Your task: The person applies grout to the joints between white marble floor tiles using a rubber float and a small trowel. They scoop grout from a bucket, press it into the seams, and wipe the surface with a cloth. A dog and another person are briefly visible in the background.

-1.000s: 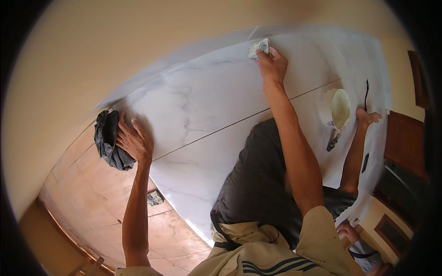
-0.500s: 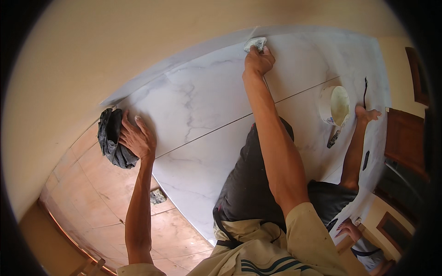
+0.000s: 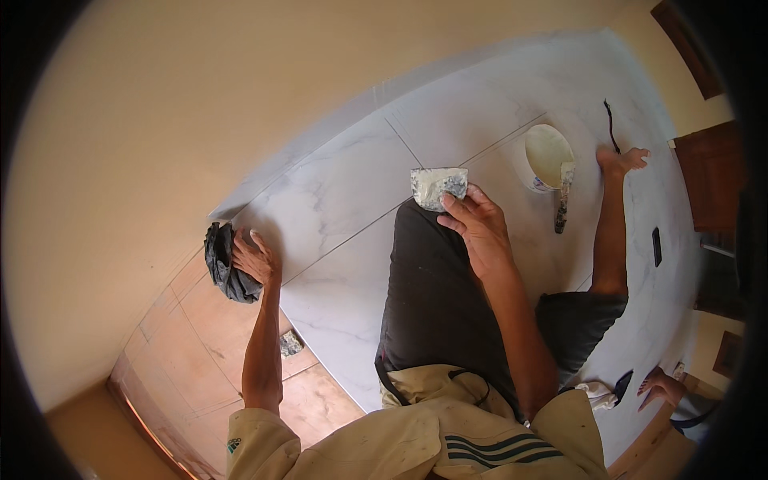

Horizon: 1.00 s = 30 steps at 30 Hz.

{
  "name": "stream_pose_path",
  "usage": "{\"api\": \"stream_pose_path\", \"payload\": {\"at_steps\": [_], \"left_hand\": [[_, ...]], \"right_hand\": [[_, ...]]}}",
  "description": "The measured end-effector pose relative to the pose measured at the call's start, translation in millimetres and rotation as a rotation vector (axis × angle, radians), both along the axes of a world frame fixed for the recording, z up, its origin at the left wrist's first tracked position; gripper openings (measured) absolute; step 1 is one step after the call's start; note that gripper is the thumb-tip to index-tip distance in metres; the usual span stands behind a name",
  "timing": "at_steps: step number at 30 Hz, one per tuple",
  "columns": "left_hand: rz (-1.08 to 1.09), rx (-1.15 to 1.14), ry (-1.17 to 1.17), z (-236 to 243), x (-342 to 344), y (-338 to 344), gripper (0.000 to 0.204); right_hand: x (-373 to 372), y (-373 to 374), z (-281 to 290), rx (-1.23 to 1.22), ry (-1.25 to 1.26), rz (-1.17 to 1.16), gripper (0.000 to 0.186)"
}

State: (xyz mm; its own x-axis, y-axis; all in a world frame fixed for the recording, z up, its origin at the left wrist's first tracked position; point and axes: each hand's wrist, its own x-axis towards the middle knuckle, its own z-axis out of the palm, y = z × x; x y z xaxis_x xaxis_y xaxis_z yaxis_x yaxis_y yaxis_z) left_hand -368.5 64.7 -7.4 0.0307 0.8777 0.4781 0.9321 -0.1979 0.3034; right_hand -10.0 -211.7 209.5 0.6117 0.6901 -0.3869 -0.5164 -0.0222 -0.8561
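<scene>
My right hand (image 3: 472,220) grips a small square putty scraper (image 3: 438,186), coated with pale, speckled residue, above the marbled white tiles (image 3: 336,176). My left hand (image 3: 252,258) rests with fingers apart at the left edge of those tiles, touching a crumpled black plastic bag or cloth (image 3: 226,272). To the right of my right hand stand a white pail (image 3: 548,156) of pale paste and, leaning at its rim, a smeared tool handle (image 3: 562,212).
Pinkish tiles (image 3: 192,352) lie lower left, with a small speckled pad (image 3: 290,344). A beige wall (image 3: 200,112) borders the work. My bare foot (image 3: 620,160) is beside a dark cord (image 3: 610,124). Another person's limb (image 3: 660,386) shows lower right, near a wooden door (image 3: 700,172).
My right hand has drawn back from the wall edge toward me, bringing the scraper over my knee. My left hand stays by the black bag; the view has shifted slightly.
</scene>
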Motion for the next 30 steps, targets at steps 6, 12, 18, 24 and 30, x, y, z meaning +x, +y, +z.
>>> {"api": "stream_pose_path", "payload": {"at_steps": [6, 12, 18, 24, 30], "left_hand": [[-0.511, -0.365, -0.847, 90.7, 118.9, -111.1, 0.042], [-1.244, -0.964, -1.263, 226.9, 210.5, -326.8, 0.041], [-1.010, -1.083, -1.349, 216.8, 227.3, -372.3, 0.017], [-0.831, -0.924, -1.452, 201.6, 240.5, -360.1, 0.017], [-0.757, -0.997, -1.702, 217.4, 258.8, -330.2, 0.022]], "right_hand": [[-14.4, -116.5, 48.6, 0.069, -0.126, -0.090, 0.036], [-48.8, -147.4, 41.7, 0.233, -0.048, -0.321, 0.034], [-47.1, -167.8, 19.5, 0.258, 0.043, -0.375, 0.031], [20.7, -181.6, 1.5, 0.141, -0.246, 0.077, 0.042], [179.5, -183.6, -98.2, -0.747, -1.286, -0.330, 0.064]]}}
